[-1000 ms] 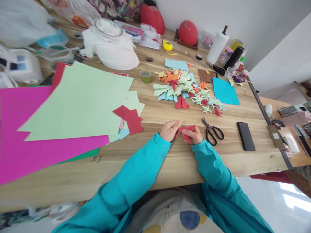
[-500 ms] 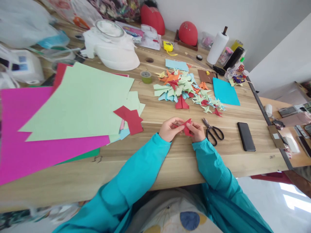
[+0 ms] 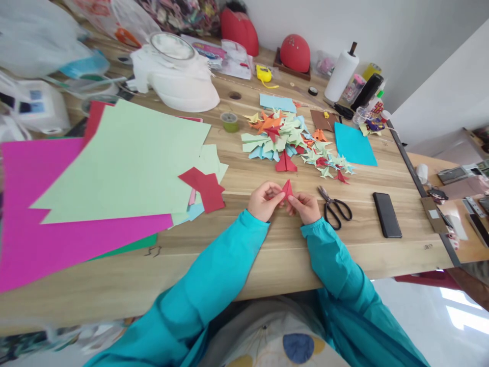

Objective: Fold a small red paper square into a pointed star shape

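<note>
Between my two hands is a small piece of folded red paper (image 3: 288,189), its pointed tip facing away from me. My left hand (image 3: 264,202) pinches its left side between thumb and fingers. From the right, my right hand (image 3: 306,207) grips its lower edge; the fingertips partly cover the paper. Just beyond lies a pile of folded paper figures (image 3: 284,130) in green, orange, blue and red, with a red folded one (image 3: 286,162) nearest. Scissors (image 3: 333,206) with black handles rest to the right of my right hand.
Large sheets of light green paper (image 3: 126,163) and magenta paper (image 3: 46,244) cover the left side, with red paper pieces (image 3: 208,189) at their edge. A black phone (image 3: 387,215) lies right. Blue paper (image 3: 355,145), a white paper roll (image 3: 342,75) and a tape measure (image 3: 264,74) stand farther back.
The red paper has turned so that its point now faces away from me, and it has shifted slightly left. My right hand has moved a little left and lower on it.
</note>
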Motion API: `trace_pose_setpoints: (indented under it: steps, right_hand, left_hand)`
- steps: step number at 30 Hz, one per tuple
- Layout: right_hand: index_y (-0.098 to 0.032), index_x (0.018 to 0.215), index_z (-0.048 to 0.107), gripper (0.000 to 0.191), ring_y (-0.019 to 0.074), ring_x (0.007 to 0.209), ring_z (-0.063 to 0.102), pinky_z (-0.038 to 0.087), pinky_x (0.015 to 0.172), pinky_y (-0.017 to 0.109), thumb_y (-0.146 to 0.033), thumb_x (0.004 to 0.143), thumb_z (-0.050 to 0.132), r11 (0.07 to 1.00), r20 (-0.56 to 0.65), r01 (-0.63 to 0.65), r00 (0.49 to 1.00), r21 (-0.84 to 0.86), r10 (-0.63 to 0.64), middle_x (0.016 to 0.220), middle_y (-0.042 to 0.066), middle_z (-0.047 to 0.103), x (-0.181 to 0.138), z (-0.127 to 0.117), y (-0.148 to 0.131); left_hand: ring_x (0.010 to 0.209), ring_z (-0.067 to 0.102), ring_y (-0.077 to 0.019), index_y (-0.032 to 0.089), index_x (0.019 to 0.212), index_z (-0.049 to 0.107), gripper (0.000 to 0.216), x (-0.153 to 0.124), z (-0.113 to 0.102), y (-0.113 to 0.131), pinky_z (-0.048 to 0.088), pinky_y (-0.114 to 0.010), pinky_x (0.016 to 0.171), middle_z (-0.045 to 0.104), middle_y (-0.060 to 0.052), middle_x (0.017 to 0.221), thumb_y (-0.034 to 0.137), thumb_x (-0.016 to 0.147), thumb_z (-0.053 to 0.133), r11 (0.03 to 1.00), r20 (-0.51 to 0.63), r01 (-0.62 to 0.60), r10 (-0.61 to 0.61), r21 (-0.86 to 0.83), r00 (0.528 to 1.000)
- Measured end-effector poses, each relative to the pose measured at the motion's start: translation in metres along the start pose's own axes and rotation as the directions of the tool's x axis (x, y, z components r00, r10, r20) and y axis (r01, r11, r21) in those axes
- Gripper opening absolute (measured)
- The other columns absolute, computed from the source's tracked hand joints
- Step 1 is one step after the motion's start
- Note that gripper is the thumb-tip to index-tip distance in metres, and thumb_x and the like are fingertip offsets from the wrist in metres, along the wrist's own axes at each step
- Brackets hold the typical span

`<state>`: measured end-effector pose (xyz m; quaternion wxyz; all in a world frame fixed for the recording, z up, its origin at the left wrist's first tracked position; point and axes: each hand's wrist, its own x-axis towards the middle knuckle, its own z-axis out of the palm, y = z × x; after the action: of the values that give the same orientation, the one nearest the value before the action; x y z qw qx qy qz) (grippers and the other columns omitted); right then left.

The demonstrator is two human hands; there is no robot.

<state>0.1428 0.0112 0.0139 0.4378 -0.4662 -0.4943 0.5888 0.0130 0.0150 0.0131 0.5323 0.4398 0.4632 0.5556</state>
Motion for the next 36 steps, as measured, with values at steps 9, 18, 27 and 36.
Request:
trace_pose_setpoints:
  steps: [9,18,27,36]
  right_hand:
    - [-0.014,0.058,0.055,0.037,0.0062,0.030,0.045,0.037,0.031,0.017,-0.051,0.061,0.062,0.998,-0.033,-0.056,0.998,-0.037,0.055,0.040,-0.003,0.054,0.001,-0.003,0.002]
    - [-0.015,0.051,0.052,0.037,0.0065,0.027,0.044,0.033,0.027,0.017,-0.049,0.059,0.065,0.991,-0.034,-0.120,0.992,0.058,0.123,0.038,-0.002,0.055,0.005,-0.005,0.006]
    - [-0.015,0.050,0.050,0.045,0.0055,0.028,0.043,0.033,0.030,0.017,-0.058,0.063,0.055,0.997,-0.054,-0.063,0.997,-0.038,0.060,0.037,-0.003,0.052,0.002,0.001,0.004]
    - [-0.017,0.045,0.046,0.049,0.0051,0.028,0.036,0.029,0.032,0.020,-0.060,0.069,0.048,0.977,0.006,0.043,0.999,-0.210,-0.043,0.033,-0.004,0.043,-0.005,0.004,-0.005]
  left_hand:
    - [0.048,0.056,-0.0117,0.013,0.075,0.062,0.027,-0.002,0.000,0.004,0.048,-0.025,0.050,0.062,-0.001,0.058,0.032,0.057,0.070,0.997,0.151,0.083,-0.082,0.000,0.985]
    - [0.048,0.057,-0.0128,0.012,0.068,0.059,0.033,0.000,-0.001,0.002,0.049,-0.028,0.054,0.063,-0.001,0.055,0.032,0.048,0.076,0.995,0.119,0.098,-0.095,-0.014,0.988]
    - [0.046,0.056,-0.0117,0.012,0.064,0.056,0.035,0.002,-0.001,0.002,0.048,-0.026,0.052,0.061,0.000,0.051,0.029,0.043,0.077,0.978,0.149,0.184,-0.169,-0.095,0.974]
    - [0.046,0.055,-0.0110,0.012,0.063,0.054,0.033,0.002,-0.001,-0.005,0.044,-0.023,0.046,0.060,0.000,0.051,0.028,0.046,0.077,0.934,0.224,0.284,-0.235,-0.217,0.946]
